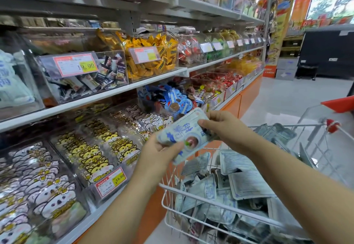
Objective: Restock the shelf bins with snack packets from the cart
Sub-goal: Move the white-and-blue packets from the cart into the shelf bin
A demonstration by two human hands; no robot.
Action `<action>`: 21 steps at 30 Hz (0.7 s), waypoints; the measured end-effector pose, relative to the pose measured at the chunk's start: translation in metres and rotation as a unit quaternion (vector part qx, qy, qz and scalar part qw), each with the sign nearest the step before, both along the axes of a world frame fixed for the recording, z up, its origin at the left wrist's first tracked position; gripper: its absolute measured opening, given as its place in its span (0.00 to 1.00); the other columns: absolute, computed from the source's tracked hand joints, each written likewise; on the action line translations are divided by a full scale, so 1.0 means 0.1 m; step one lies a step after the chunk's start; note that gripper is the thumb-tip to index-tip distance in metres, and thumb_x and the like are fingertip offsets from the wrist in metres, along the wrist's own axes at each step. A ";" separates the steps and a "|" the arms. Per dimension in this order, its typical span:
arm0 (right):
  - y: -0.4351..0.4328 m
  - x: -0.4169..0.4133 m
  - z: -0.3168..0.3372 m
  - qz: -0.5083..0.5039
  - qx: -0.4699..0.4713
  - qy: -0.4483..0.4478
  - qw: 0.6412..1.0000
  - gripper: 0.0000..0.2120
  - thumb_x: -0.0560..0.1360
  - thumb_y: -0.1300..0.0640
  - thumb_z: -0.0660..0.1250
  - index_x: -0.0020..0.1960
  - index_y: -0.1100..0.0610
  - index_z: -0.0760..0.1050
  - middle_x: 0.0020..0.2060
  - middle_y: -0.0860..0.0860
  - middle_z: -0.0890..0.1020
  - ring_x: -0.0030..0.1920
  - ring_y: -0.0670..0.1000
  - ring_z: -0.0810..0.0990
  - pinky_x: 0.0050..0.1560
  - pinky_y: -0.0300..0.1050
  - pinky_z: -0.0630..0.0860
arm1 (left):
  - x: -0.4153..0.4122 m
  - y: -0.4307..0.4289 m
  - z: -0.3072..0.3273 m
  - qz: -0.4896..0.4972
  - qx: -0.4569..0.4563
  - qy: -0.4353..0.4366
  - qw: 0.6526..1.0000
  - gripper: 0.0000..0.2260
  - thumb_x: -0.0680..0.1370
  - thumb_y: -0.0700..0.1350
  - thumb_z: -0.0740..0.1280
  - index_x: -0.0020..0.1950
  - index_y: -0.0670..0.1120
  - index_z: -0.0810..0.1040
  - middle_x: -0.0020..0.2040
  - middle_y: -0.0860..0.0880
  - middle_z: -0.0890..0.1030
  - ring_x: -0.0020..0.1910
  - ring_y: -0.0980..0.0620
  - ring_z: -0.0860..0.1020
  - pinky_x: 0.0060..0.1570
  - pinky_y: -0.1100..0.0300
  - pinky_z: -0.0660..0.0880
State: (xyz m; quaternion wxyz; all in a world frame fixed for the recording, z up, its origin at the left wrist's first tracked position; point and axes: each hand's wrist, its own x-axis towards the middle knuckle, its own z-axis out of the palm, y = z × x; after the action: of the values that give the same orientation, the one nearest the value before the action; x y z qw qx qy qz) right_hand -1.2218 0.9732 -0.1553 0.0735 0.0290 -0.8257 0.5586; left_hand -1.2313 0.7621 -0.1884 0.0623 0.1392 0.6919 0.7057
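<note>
Gripping a pale blue snack packet (183, 138) from both ends, the left hand (159, 153) and the right hand (224, 127) are seen above the near-left corner of the wire cart (164, 187). The left thumb is pressed on the packet's lower edge with the fingers curled behind, while the upper right edge is pinched by the right thumb and fingers. More pale blue packets (249, 184) are heaped loosely inside the cart. Left of the cart, clear shelf bins (90, 188) are filled with yellow cat-shaped packets (95, 153) and white-and-pink ones (47, 192), with a price label (111, 181) fixed in front. Higher up, left of the cart, a bin of golden wrappers (153, 56) is shown.
</note>
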 end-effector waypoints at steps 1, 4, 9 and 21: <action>0.01 0.00 0.01 0.023 -0.024 -0.014 0.999 0.27 0.73 0.49 0.73 0.57 0.72 0.73 0.50 0.70 0.81 0.43 0.61 0.81 0.53 0.60 0.81 | -0.02 0.00 0.01 0.035 0.069 -0.038 0.996 0.18 0.71 0.43 0.76 0.59 0.48 0.76 0.52 0.45 0.86 0.49 0.48 0.85 0.52 0.50 0.80; -0.05 0.05 0.01 0.100 -0.005 -0.074 0.992 0.13 0.77 0.60 0.71 0.58 0.66 0.78 0.50 0.59 0.86 0.52 0.59 0.85 0.61 0.56 0.80 | -0.05 0.05 0.06 0.096 0.268 -0.153 0.946 0.11 0.77 0.39 0.71 0.58 0.46 0.76 0.54 0.41 0.85 0.48 0.46 0.85 0.59 0.45 0.79; -0.15 0.09 -0.03 0.130 0.068 -0.090 0.985 0.17 0.73 0.53 0.76 0.57 0.63 0.81 0.49 0.57 0.86 0.51 0.57 0.85 0.60 0.54 0.79 | 0.07 0.28 -0.02 0.025 0.316 -0.246 0.916 0.16 0.80 0.44 0.66 0.65 0.38 0.77 0.56 0.37 0.84 0.52 0.41 0.84 0.46 0.49 0.82; 0.54 -0.18 -0.63 0.004 0.593 -0.278 0.756 0.36 0.65 0.47 0.76 0.70 0.51 0.68 0.61 0.51 0.78 0.56 0.56 0.79 0.54 0.53 0.81 | 0.00 0.01 -0.13 0.030 0.198 -0.262 0.944 0.11 0.83 0.37 0.62 0.65 0.36 0.74 0.55 0.38 0.84 0.52 0.40 0.84 0.46 0.48 0.79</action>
State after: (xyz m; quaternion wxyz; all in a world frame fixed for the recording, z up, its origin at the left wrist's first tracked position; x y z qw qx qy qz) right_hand -1.2397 1.0269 -0.2180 -0.1935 -0.0863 -0.9755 -0.0585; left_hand -1.2314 0.7633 -0.2009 0.1916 -0.0623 0.5014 0.8415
